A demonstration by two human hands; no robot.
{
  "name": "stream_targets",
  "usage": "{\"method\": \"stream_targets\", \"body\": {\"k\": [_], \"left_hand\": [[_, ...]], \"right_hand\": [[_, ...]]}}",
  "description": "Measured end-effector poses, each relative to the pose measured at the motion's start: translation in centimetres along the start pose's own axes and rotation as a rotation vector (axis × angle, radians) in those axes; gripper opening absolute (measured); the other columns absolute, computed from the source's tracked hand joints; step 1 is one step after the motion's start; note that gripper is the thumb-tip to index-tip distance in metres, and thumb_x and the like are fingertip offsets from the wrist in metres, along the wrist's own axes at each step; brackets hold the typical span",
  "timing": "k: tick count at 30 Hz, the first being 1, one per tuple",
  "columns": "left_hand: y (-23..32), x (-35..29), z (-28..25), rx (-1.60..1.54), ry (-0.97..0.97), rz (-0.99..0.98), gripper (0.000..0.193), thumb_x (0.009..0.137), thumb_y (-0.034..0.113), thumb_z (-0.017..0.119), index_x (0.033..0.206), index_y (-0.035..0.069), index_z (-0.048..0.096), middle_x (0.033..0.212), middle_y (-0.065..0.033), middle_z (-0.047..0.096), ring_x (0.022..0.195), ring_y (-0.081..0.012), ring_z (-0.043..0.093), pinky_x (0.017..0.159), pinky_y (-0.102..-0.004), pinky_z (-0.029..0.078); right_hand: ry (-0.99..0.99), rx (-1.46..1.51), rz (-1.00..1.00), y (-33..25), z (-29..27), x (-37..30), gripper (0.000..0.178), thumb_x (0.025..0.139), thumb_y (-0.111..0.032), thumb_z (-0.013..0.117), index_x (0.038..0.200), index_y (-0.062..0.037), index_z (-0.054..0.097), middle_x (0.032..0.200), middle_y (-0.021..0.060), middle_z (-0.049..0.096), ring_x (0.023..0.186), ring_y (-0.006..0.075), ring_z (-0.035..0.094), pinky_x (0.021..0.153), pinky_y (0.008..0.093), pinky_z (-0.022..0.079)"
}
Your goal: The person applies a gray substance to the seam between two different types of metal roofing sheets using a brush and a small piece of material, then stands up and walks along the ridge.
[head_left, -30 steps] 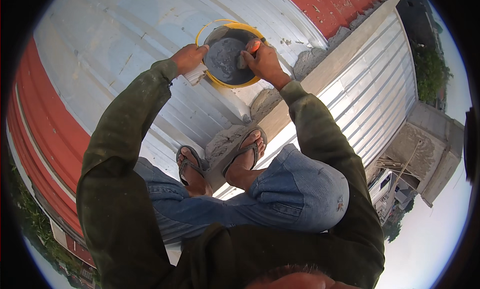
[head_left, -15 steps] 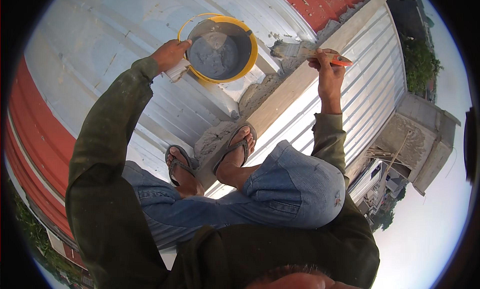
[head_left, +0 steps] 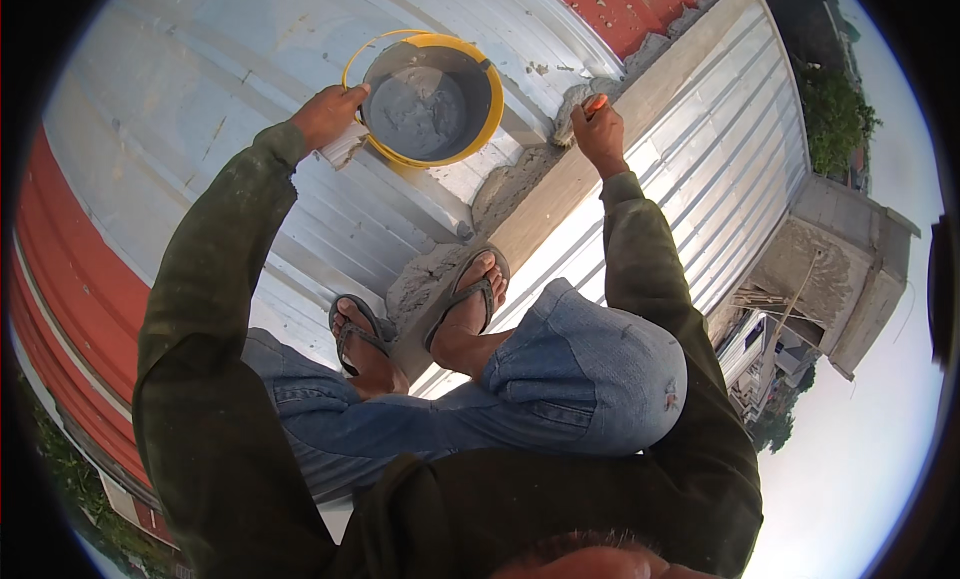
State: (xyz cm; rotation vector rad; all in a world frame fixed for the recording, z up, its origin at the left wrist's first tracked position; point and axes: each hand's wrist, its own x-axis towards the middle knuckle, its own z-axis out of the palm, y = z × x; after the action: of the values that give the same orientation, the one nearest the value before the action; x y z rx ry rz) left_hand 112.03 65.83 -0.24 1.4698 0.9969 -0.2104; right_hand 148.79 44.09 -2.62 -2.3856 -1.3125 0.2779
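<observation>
My left hand (head_left: pixel 330 117) is closed at the left side of a yellow-rimmed bucket (head_left: pixel 496 97), where its yellow handle (head_left: pixel 362 51) meets the rim. Grey wet paste (head_left: pixel 420 104) coats the inside. A whitish cloth-like piece (head_left: pixel 346 145) hangs under that hand; whether it is gripped I cannot tell. My right hand (head_left: pixel 600 139) is closed round the orange handle of a paintbrush (head_left: pixel 594 105), just right of the bucket. The brush's bristles are mostly hidden behind the hand, low over the grey mortar strip (head_left: pixel 512 187) along the ledge.
My sandaled feet (head_left: pixel 470 289) stand by the concrete ledge (head_left: pixel 560 194) and rough mortar. Silvery corrugated roofing (head_left: pixel 230 129) spreads left, with red sheets (head_left: pixel 70 309) beyond. Right of the ledge lies more ribbed sheeting (head_left: pixel 690 169), and past it a concrete structure (head_left: pixel 830 269).
My right hand has swung left and inward with the paintbrush, from over the ribbed sheeting to the mortar by the ledge. My left hand keeps its place at the bucket.
</observation>
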Motion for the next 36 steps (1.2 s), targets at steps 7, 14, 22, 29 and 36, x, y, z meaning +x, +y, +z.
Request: {"method": "stream_targets", "body": {"k": [7,14,22,29,36], "left_hand": [[0.2,-0.1,0.2,0.031,0.077,0.017,0.050,0.093,0.041,0.040,0.096,-0.005,0.058,0.084,-0.0125,0.059,0.073,-0.0176,0.054,0.073,-0.0290,0.043],[-0.1,-0.2,-0.1,-0.035,0.013,0.003,0.048,0.093,0.041,0.040,0.096,-0.004,0.058,0.079,-0.0095,0.059,0.070,-0.0148,0.053,0.070,-0.0280,0.043],[-1.0,0.1,-0.7,-0.042,0.111,0.032,0.045,0.091,0.039,0.043,0.082,-0.003,0.058,0.068,-0.0105,0.058,0.062,-0.0201,0.055,0.063,-0.0338,0.044],[0.2,-0.2,-0.6,0.180,0.333,0.181,0.043,0.087,0.038,0.052,0.073,-0.002,0.055,0.064,-0.0098,0.057,0.058,-0.0179,0.054,0.058,-0.0328,0.043],[3.1,-3.3,0.3,0.009,0.303,0.093,0.037,0.084,0.035,0.058,0.072,-0.001,0.056,0.062,-0.0059,0.056,0.056,-0.0147,0.052,0.054,-0.0301,0.042]], "right_hand": [[-0.008,-0.129,-0.104,-1.7,0.2,-0.2,0.018,0.081,-0.019,0.053,0.086,-0.0021,0.051,0.079,0.0244,0.059,0.074,0.0426,0.057,0.066,0.0497,0.046],[0.004,-0.093,-0.163,-1.9,0.9,-1.0,0.016,0.081,-0.018,0.051,0.086,-0.0023,0.051,0.079,0.0229,0.057,0.073,0.0431,0.056,0.066,0.0498,0.046],[0.080,0.019,-0.165,-2.7,0.6,-1.8,0.015,0.081,-0.017,0.053,0.085,-0.0027,0.049,0.079,0.0225,0.056,0.070,0.0430,0.055,0.063,0.0496,0.046],[0.234,0.151,-0.200,-4.4,-1.5,-1.4,0.015,0.078,-0.012,0.060,0.086,-0.0048,0.051,0.079,0.0162,0.056,0.072,0.0369,0.057,0.063,0.0441,0.047],[0.145,0.280,-0.101,-7.5,-8.1,-2.3,0.011,0.082,-0.013,0.058,0.086,-0.0044,0.051,0.083,0.0148,0.057,0.076,0.0351,0.057,0.066,0.0414,0.047]]}}
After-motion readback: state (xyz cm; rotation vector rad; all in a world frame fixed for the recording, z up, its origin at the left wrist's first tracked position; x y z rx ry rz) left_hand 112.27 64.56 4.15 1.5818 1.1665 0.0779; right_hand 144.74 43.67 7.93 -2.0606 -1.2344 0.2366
